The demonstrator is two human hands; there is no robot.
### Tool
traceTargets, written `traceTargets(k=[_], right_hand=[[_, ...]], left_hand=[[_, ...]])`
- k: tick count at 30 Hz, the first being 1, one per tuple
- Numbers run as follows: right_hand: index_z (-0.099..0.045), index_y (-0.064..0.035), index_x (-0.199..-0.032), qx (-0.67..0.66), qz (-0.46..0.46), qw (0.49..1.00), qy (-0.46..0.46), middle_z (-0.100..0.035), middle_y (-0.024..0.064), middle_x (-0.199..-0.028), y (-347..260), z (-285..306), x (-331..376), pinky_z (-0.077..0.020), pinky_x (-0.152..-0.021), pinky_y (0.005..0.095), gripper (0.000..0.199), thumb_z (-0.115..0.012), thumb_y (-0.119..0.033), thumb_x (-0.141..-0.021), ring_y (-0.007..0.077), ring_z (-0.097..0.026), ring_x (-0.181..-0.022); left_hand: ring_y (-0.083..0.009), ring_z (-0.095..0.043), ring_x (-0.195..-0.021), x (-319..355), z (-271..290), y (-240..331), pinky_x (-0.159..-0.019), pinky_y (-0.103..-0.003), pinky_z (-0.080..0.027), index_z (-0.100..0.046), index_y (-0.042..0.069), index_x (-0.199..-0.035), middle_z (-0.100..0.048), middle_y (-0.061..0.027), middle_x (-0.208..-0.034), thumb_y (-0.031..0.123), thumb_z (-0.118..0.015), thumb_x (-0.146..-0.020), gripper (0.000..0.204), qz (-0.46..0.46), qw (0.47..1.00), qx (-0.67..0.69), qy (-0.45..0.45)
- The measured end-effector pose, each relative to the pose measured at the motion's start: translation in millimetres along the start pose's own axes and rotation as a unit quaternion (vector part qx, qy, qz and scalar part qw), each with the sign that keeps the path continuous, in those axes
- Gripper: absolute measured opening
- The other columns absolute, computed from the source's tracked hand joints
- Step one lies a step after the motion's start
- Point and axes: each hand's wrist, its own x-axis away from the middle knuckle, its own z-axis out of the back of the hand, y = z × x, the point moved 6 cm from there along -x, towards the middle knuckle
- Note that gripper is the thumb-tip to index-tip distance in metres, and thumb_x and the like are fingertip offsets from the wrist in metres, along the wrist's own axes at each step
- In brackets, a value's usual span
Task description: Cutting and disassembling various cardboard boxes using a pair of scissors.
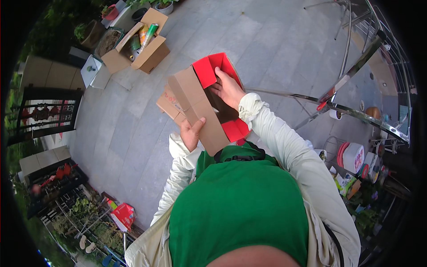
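A cardboard box point(198, 109) with a long brown flap and bright red side flaps is held up in front of my green apron. Its top stands open, and a dark inside shows between the flaps. My left hand point(191, 133) grips the near left part of the brown flap, thumb on top and the other fingers hidden beneath. At the far end, my right hand point(227, 88) pinches the red flap point(205, 71), its thumb against the red face and its fingers reaching behind, inside the opening. Another brown cardboard panel with red print point(170, 101) shows behind the flap on the left.
An open carton point(153, 53) holding cans and bottles stands on the grey tiled floor point(120, 115) at the far left, beside a white box point(94, 73). A metal frame point(342, 84) rises at right. Potted plants point(82, 209) and a red box point(123, 215) are lower left.
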Motion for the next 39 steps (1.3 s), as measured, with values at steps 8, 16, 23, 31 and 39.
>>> traceTargets(k=[8,16,23,31,39], right_hand=[[-0.055,-0.0042,-0.103,0.030,0.180,0.983,-0.004,-0.059,0.0053,-0.101,-26.4,-27.6,31.6,-0.0450,-0.090,0.0321,0.031,-0.054,-0.033,-0.092,0.0149,-0.057,-0.093],[-0.054,0.0006,-0.116,0.362,0.316,0.876,0.039,-0.056,0.0113,-0.120,-121.0,-22.8,35.4,-0.0465,-0.088,0.0314,0.038,-0.051,-0.028,-0.092,0.0208,-0.057,-0.105],[-0.049,-0.0013,-0.123,0.589,0.391,0.705,-0.053,-0.047,0.0184,-0.131,-89.1,-12.5,36.8,-0.0366,-0.102,0.0380,0.041,-0.055,-0.013,-0.084,0.0330,-0.042,-0.124],[-0.050,-0.0054,-0.119,0.658,0.451,0.602,0.025,-0.052,0.0159,-0.115,-57.7,4.2,77.1,-0.0418,-0.093,0.0392,0.036,-0.056,-0.011,-0.084,0.0335,-0.051,-0.110],[-0.053,-0.0026,-0.113,0.742,0.305,0.571,-0.172,-0.060,0.0142,-0.098,25.8,-0.2,91.5,-0.0452,-0.083,0.0421,0.034,-0.055,-0.023,-0.086,0.0337,-0.057,-0.092]], left_hand=[[-0.0180,-0.062,-0.086,-1.0,6.7,-3.6,-0.078,-0.030,-0.048,-0.060,-0.004,-0.106,-0.066,-0.0099,-0.096,0.009,-0.057,-0.084,0.026,-0.012,0.998,0.006,0.057],[-0.0182,-0.063,-0.085,2.0,3.8,-11.0,-0.077,-0.030,-0.049,-0.061,-0.004,-0.105,-0.066,-0.0104,-0.094,0.009,-0.056,-0.085,0.024,0.018,0.998,0.052,-0.023],[-0.0225,-0.062,-0.093,3.5,12.8,-5.3,-0.082,-0.034,-0.049,-0.052,-0.004,-0.116,-0.063,-0.0121,-0.104,0.007,-0.058,-0.082,0.036,0.032,0.994,0.106,-0.014],[-0.0223,-0.060,-0.097,2.7,28.4,-0.1,-0.087,-0.034,-0.047,-0.051,-0.003,-0.117,-0.062,-0.0120,-0.106,0.006,-0.061,-0.082,0.037,-0.009,0.988,0.139,0.064],[-0.0211,-0.061,-0.095,-4.2,28.9,14.4,-0.085,-0.033,-0.047,-0.054,-0.005,-0.114,-0.063,-0.0122,-0.105,0.008,-0.060,-0.083,0.034,-0.028,0.994,0.101,0.039]])
